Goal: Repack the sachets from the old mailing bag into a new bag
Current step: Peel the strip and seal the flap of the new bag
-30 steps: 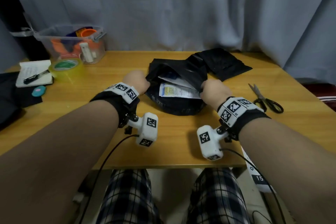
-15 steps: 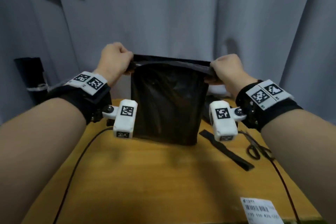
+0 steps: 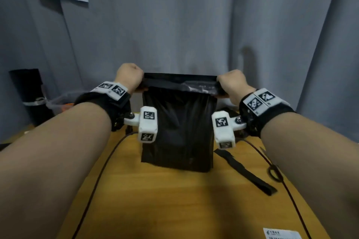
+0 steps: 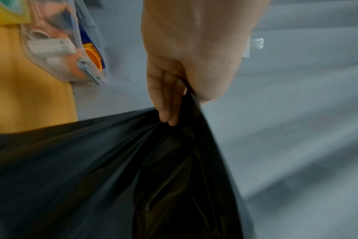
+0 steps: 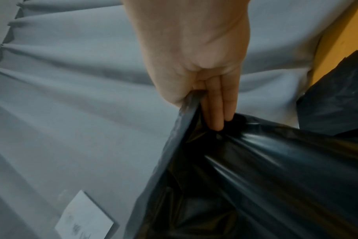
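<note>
Both hands hold the black mailing bag [image 3: 177, 122] upright at the centre of the frame, its bottom edge near or on the table [image 3: 155, 200]. The left hand [image 3: 129, 76] has a closed grip on the bag's top left corner, the right hand [image 3: 231, 83] on its top right corner, fingers curled over the folded rim. Held taut like this, the contents likely settle downward. No sachets are visible. A black strip [image 3: 244, 172] lies at right.
</note>
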`<move>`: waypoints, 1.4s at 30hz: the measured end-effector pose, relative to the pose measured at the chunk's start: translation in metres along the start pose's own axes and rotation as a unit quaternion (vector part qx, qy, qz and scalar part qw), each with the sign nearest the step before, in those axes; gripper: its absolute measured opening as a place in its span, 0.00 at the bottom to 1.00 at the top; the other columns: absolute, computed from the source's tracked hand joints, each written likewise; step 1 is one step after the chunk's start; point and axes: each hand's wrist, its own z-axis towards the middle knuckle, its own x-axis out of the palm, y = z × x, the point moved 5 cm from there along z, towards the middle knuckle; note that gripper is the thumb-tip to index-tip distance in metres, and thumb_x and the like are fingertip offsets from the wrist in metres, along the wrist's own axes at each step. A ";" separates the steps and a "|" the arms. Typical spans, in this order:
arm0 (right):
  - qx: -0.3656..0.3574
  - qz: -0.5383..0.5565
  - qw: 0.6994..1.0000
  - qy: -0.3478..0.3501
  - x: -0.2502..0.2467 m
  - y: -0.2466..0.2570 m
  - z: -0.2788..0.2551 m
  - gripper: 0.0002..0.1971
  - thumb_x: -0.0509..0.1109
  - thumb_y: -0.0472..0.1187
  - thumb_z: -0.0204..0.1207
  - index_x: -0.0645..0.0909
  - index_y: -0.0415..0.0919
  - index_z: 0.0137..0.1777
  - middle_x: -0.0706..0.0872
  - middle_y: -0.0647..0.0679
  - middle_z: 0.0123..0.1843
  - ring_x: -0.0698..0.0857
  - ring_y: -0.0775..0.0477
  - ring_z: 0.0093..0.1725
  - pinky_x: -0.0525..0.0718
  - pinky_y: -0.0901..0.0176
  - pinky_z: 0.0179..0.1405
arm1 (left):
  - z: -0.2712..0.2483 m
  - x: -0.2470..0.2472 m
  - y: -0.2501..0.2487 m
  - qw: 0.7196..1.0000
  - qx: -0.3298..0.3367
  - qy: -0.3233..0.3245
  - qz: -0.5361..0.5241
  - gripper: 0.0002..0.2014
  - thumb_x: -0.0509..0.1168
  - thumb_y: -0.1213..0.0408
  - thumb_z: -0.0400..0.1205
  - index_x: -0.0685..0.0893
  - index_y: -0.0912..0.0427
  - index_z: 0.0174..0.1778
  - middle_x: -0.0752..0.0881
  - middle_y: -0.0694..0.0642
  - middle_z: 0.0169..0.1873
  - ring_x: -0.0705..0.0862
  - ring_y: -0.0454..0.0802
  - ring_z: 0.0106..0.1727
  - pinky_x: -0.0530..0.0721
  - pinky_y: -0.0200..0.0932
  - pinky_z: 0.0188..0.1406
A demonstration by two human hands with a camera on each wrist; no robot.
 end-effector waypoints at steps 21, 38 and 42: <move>0.080 -0.192 0.956 0.205 -0.025 -0.150 -0.109 0.11 0.60 0.30 0.80 0.85 0.29 0.52 0.85 0.37 0.44 0.84 0.43 0.41 0.85 0.60 0.31 | -0.151 0.014 0.115 0.954 -0.125 0.223 0.158 0.11 0.57 0.66 0.83 0.81 0.62 0.38 0.83 0.61 0.30 0.80 0.51 0.26 0.78 0.37 0.21; -0.090 -0.478 0.736 0.471 0.002 -0.177 -0.156 0.32 0.56 0.25 0.78 0.69 0.55 0.77 0.57 0.53 0.84 0.57 0.51 0.83 0.52 0.65 0.77 | -0.181 0.004 0.150 0.880 -0.164 0.347 0.280 0.16 0.55 0.73 0.83 0.88 0.56 0.43 0.83 0.59 0.31 0.76 0.49 0.24 0.76 0.35 0.19; -0.017 -0.460 0.757 0.464 0.006 -0.184 -0.154 0.23 0.56 0.32 0.82 0.74 0.52 0.74 0.62 0.51 0.83 0.61 0.49 0.81 0.56 0.62 0.78 | -0.185 0.003 0.161 0.886 -0.181 0.346 0.251 0.16 0.56 0.70 0.84 0.91 0.55 0.48 0.86 0.61 0.43 0.78 0.49 0.32 0.80 0.35 0.27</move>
